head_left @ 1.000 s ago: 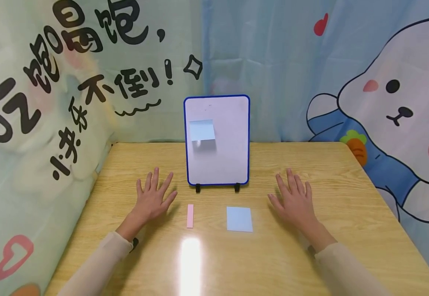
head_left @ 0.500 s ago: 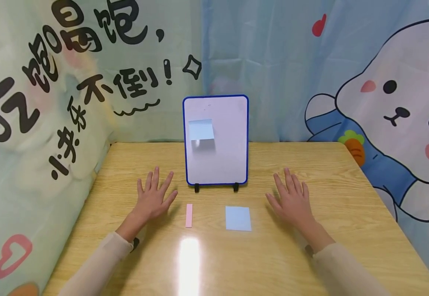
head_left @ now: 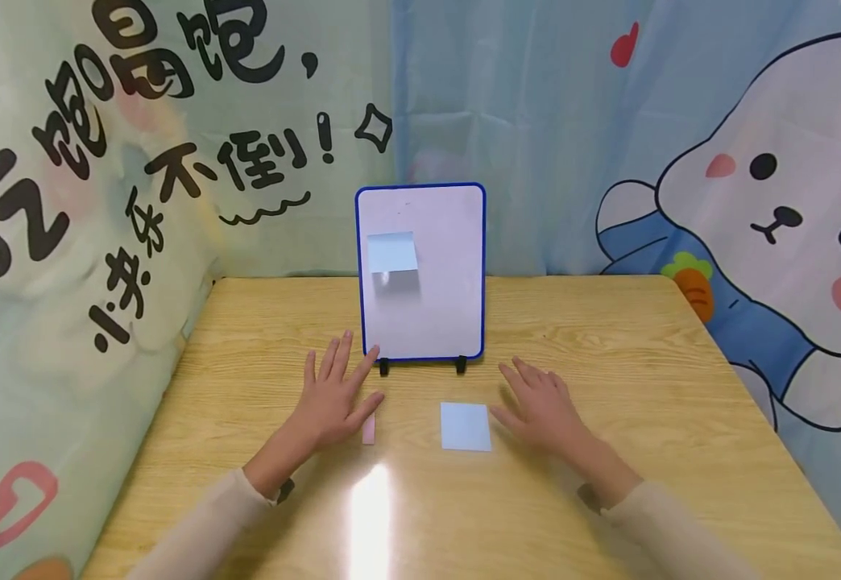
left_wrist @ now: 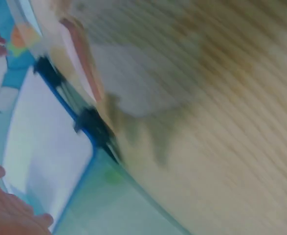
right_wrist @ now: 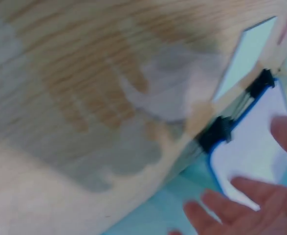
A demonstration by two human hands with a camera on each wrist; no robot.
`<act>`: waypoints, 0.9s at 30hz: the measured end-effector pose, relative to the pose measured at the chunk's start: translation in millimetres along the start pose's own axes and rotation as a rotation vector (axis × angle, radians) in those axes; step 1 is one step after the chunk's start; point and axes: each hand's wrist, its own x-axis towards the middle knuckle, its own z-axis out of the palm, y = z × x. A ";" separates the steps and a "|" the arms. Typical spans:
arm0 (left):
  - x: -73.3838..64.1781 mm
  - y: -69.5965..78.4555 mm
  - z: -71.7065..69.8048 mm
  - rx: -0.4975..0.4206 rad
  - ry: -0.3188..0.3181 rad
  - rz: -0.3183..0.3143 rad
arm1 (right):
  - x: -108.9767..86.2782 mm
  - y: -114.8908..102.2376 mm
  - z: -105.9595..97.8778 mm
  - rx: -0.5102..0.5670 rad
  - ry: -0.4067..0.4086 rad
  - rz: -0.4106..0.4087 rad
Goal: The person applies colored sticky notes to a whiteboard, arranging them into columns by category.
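My left hand spreads its fingers over the table, its thumb overlapping the top of a narrow pink paper strip in the head view. To the right lies a square light-blue sticky note pad. My right hand hovers just beside that pad's right edge, fingers loosely extended and holding nothing. Behind them stands a small blue-framed whiteboard with a light-blue sticky note on its upper left part. In the right wrist view the blue pad and the right hand's fingers show.
The whiteboard rests on two black feet toward the back of the wooden table. Printed curtains hang behind the table and along its left side. A bright reflection lies on the tabletop at the front.
My left hand has moved right, over the pink strip. My right hand has moved left and slightly nearer, up to the blue pad, its fingers drawing closer together.
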 end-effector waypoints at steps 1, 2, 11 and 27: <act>-0.3 5.2 1.1 -0.001 0.002 0.026 | -0.1 -4.0 0.5 0.009 -0.017 -0.027; -0.7 10.3 2.4 0.000 0.000 0.052 | 0.1 -7.6 1.3 0.014 -0.031 -0.060; -2.0 50.5 19.0 -0.013 -0.082 0.347 | 1.8 -29.1 16.5 0.073 -0.213 -0.226; 0.6 69.6 34.8 0.061 -0.317 0.471 | -2.0 -24.7 32.5 -0.065 -0.162 -0.273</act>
